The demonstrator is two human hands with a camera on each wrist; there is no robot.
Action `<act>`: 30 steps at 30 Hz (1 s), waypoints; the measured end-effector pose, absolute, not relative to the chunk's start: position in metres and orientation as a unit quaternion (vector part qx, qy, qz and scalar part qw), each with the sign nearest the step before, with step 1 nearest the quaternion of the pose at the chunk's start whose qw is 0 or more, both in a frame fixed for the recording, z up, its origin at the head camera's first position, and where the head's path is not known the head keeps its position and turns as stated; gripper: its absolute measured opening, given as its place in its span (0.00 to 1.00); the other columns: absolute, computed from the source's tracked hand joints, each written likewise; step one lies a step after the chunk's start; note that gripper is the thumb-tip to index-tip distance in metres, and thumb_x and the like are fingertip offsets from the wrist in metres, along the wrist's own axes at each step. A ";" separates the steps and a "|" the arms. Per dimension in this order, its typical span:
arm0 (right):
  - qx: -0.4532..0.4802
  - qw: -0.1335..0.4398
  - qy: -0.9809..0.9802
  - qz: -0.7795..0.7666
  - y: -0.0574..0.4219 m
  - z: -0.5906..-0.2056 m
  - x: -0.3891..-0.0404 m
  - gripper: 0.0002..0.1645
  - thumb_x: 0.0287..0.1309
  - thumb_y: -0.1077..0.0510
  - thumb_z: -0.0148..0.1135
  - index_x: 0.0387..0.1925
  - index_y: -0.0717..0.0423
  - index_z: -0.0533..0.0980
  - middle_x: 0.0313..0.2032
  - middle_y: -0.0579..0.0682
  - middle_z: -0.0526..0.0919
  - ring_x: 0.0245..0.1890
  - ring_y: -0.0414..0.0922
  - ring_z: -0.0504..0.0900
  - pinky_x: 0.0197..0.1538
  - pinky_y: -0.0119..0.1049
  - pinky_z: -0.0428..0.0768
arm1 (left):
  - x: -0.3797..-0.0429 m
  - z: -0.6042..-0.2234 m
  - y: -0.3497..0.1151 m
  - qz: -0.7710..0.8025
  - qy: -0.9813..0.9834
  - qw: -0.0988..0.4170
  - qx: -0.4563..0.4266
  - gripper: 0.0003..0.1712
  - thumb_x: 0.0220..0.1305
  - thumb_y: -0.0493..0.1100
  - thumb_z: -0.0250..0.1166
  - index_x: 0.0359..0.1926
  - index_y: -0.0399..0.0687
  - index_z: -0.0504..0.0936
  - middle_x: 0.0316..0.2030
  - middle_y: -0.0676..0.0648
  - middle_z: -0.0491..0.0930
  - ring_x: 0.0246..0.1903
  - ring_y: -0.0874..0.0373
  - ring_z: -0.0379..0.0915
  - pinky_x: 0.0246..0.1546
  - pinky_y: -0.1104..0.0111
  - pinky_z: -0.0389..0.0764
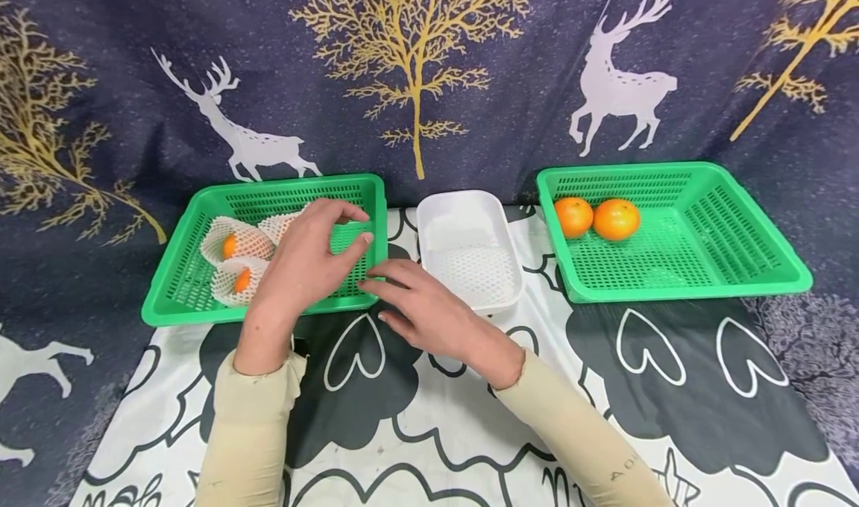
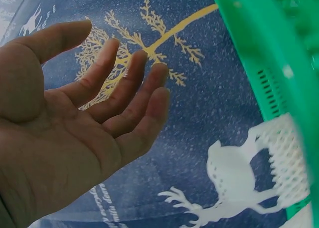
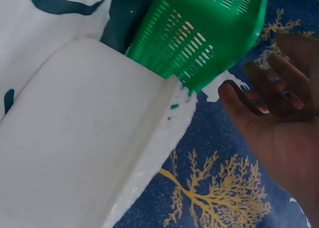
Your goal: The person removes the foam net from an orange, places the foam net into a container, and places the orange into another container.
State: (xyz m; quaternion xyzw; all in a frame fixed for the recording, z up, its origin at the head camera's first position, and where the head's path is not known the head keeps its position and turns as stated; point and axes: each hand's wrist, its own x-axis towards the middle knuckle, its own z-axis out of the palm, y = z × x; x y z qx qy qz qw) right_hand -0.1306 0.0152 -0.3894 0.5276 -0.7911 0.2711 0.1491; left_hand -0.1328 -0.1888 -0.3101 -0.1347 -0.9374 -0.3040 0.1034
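Note:
My left hand (image 1: 302,257) hovers over the left green basket (image 1: 194,317), fingers loosely bent, holding nothing. Its bare palm shows in the left wrist view, near a white foam net (image 2: 286,163). Inside that basket, oranges (image 1: 253,244) sit in white foam net sleeves (image 1: 221,235); my left hand partly hides them. My right hand (image 1: 432,309) is near the basket's front right corner and the white tray (image 1: 463,212), with relaxed fingers and nothing in them. A flat foam net sleeve (image 1: 470,272) lies in the tray's front part.
Another green basket (image 1: 684,291) stands at the right, with two bare oranges (image 1: 616,219) in its left end. A patterned cloth (image 1: 470,432) covers the table. Behind everything hangs a dark blue curtain (image 1: 496,119) with deer and trees.

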 end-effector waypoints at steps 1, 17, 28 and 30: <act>0.530 0.145 -0.792 0.267 0.014 -0.391 -0.131 0.26 0.61 0.62 0.67 0.62 0.57 0.75 0.60 0.53 0.74 0.64 0.48 0.70 0.70 0.36 0.63 | -0.132 -0.309 -0.191 -0.299 -0.939 0.105 -0.134 0.16 0.68 0.48 0.65 0.53 0.49 0.81 0.53 0.46 0.77 0.55 0.49 0.72 0.54 0.51 0.73; 0.539 0.185 -0.793 0.216 0.005 -0.407 -0.132 0.23 0.59 0.69 0.64 0.56 0.56 0.79 0.54 0.50 0.81 0.66 0.49 0.71 0.73 0.35 0.58 | -0.139 -0.290 -0.214 -0.223 -0.959 0.086 -0.152 0.15 0.68 0.48 0.64 0.51 0.47 0.80 0.52 0.45 0.77 0.50 0.47 0.73 0.48 0.50 0.74; 0.518 0.199 -0.798 0.236 -0.002 -0.409 -0.133 0.22 0.58 0.72 0.62 0.52 0.55 0.83 0.50 0.48 0.85 0.65 0.48 0.73 0.72 0.33 0.61 | -0.158 -0.284 -0.231 -0.181 -0.971 0.049 -0.148 0.18 0.68 0.47 0.64 0.54 0.42 0.80 0.48 0.40 0.75 0.46 0.43 0.73 0.45 0.49 0.74; 0.513 0.201 -0.799 0.239 -0.003 -0.410 -0.132 0.21 0.58 0.72 0.62 0.51 0.54 0.84 0.50 0.48 0.85 0.65 0.48 0.73 0.71 0.32 0.62 | -0.163 -0.285 -0.235 -0.175 -0.974 0.036 -0.140 0.19 0.68 0.47 0.64 0.55 0.41 0.79 0.49 0.39 0.75 0.46 0.42 0.73 0.45 0.48 0.74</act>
